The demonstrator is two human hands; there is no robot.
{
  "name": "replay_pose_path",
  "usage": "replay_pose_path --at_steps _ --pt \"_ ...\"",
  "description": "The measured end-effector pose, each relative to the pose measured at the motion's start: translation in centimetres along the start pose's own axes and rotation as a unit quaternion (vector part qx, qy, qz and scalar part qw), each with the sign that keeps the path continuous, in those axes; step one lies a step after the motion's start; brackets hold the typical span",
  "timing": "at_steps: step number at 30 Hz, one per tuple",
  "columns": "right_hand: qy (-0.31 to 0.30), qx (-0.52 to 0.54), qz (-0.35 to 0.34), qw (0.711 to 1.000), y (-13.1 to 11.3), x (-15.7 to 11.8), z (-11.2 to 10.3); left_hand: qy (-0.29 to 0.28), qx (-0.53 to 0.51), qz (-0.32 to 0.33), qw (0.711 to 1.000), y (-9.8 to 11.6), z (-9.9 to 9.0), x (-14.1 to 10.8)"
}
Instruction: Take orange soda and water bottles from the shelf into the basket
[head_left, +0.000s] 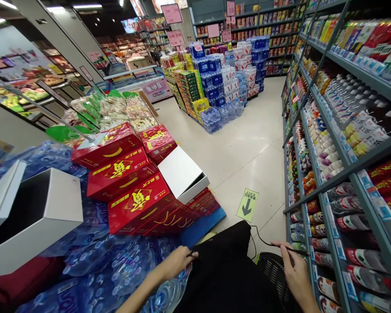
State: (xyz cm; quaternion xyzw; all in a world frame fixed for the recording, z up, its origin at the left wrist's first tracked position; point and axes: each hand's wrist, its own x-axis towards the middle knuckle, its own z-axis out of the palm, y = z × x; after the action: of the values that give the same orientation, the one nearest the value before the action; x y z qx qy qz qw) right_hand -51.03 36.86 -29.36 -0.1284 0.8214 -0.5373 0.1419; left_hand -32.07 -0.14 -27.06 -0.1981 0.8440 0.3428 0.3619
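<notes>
Low in the head view, my left hand [180, 262] is closed, its fingertips on a small dark bit beside the black clothing [224, 269]; what it pinches is mostly hidden. My right hand [295, 274] is closed round a thin black strip beside the right shelf. A thin black cord [262, 237] runs between that hand and the clothing. Just left of my right hand is a black slotted basket [272, 267]. Under my left hand lie plastic-wrapped water bottles [169, 291].
Stacked red drink cartons [140, 198] stand left, a white box [182, 169] on them. Another white box [63, 195], its lid raised, sits far left. A bottle shelf [332, 174] lines the right. Ahead are a floor exit sign [247, 203] and stacked water packs [215, 82].
</notes>
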Motion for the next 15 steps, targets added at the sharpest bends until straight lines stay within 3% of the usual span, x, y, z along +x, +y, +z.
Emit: replay_pose_path --at_steps 4,10,13,15 --pt "-0.033 0.009 -0.008 0.999 -0.7 5.1 0.4 -0.071 -0.037 -0.009 0.997 0.0 -6.4 1.5" --pt "-0.123 0.097 -0.001 0.988 -2.5 15.5 3.5 0.003 -0.057 -0.023 0.998 0.0 -11.6 3.4" --pt "-0.186 0.165 0.002 0.969 -4.8 21.7 6.3 0.032 -0.05 -0.043 0.997 1.9 -15.4 3.7" --pt "-0.218 0.169 -0.009 0.961 -7.5 25.7 8.5 0.082 0.006 -0.047 0.996 4.2 -18.8 3.9"
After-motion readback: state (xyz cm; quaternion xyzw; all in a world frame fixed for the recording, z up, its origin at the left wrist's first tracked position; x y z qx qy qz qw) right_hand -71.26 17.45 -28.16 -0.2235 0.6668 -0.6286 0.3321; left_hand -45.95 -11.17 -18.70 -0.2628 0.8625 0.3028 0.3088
